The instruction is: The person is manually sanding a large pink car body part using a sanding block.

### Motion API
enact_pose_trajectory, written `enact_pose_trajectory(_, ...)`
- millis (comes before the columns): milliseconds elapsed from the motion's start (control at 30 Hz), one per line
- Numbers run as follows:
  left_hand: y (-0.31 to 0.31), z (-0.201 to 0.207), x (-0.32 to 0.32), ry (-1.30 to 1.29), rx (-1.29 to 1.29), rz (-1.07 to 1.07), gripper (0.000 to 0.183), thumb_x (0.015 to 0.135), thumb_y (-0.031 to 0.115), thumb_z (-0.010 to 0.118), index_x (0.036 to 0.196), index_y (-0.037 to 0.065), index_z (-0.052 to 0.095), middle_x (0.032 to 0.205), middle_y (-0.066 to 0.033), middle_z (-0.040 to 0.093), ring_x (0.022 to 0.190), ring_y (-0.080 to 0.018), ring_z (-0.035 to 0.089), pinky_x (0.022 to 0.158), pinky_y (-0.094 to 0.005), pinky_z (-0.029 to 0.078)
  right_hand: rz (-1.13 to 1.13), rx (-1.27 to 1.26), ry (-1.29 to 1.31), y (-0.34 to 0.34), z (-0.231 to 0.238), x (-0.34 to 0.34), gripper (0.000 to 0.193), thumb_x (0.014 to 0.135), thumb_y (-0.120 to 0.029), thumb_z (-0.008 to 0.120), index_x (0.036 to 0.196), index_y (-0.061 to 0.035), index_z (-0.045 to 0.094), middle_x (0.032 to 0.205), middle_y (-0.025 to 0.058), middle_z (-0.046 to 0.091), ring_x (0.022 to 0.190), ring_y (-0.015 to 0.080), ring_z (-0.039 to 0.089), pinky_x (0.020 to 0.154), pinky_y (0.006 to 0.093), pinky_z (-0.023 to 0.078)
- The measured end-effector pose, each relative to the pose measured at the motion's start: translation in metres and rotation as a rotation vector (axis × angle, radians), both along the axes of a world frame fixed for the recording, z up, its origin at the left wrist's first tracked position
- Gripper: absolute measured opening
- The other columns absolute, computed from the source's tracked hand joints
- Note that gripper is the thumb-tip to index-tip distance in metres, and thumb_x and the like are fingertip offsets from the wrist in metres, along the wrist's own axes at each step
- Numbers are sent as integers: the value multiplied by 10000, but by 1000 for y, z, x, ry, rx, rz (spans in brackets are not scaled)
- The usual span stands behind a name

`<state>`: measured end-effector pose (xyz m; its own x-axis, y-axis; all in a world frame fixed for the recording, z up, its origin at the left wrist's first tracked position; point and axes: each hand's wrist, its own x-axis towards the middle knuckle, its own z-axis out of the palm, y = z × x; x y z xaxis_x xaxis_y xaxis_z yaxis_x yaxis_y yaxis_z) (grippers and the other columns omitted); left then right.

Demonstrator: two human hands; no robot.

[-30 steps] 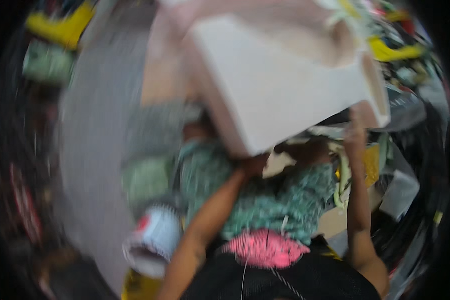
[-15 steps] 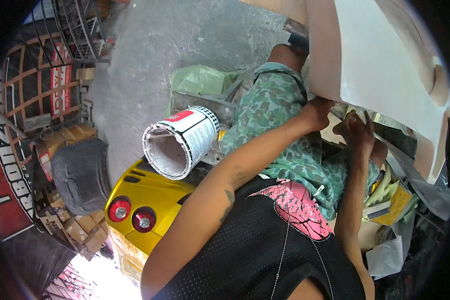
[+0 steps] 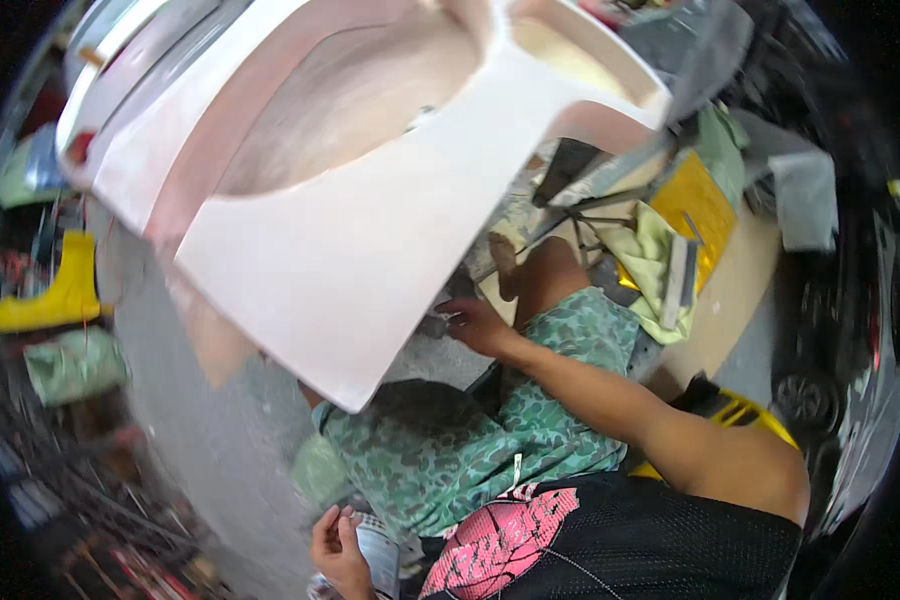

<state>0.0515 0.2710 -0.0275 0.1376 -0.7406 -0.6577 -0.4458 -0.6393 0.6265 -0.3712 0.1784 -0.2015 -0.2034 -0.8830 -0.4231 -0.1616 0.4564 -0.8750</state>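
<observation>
A large white and pale pink shaped panel (image 3: 370, 240) fills the upper middle, its lower edges over my lap. My right hand (image 3: 475, 325) is at the panel's right edge, fingers closed on a small grey piece (image 3: 433, 325) that is partly hidden and blurred. At the bottom, my left hand (image 3: 340, 555) is loosely curled with the fingertips a little apart, and nothing shows in it. It overlaps a white labelled can (image 3: 380, 560) beside my hip; whether they touch I cannot tell.
Right of my knee lie a pale green cloth (image 3: 655, 270), a block-like bar (image 3: 681, 280) and a yellow sheet (image 3: 710, 205). A yellow curved part (image 3: 60, 285) and a green bag (image 3: 75, 365) are at the left. A black-and-yellow object (image 3: 740, 410) sits behind my right arm.
My view has swung, bringing the panel across the upper middle. My hands, close together earlier, are now far apart: the right at the panel's edge, the left down by the can.
</observation>
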Motion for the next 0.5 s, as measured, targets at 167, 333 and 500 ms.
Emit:
enact_pose_trajectory(167,-51,-10,-75,306,-285,150,677,1073,406,555,1565,3,321,1503,-268,473,1360,-348,518,1112,-460,433,-118,-82,-100,-5,-2,11,361,853,-142,687,1199,-42,708,1188,171,725,1098,282,696,945,388,540)
enact_pose_trajectory(333,-119,-64,-118,1271,-142,282,951,946,697,579,1611,82,287,1586,-206,392,1437,-402,412,1130,-563,407,-243,-113,-135,-10,-14,11,358,842,-159,697,1176,-31,705,1143,166,736,1062,288,699,922,383,543)
enact_pose_trajectory(500,-142,-62,-131,1008,-152,312,926,899,710,625,1571,134,354,1557,-151,437,1365,-393,491,1050,-599,479,-221,25,-172,-21,19,12,287,903,-145,670,1166,-37,712,1099,152,744,1055,259,701,927,371,540)
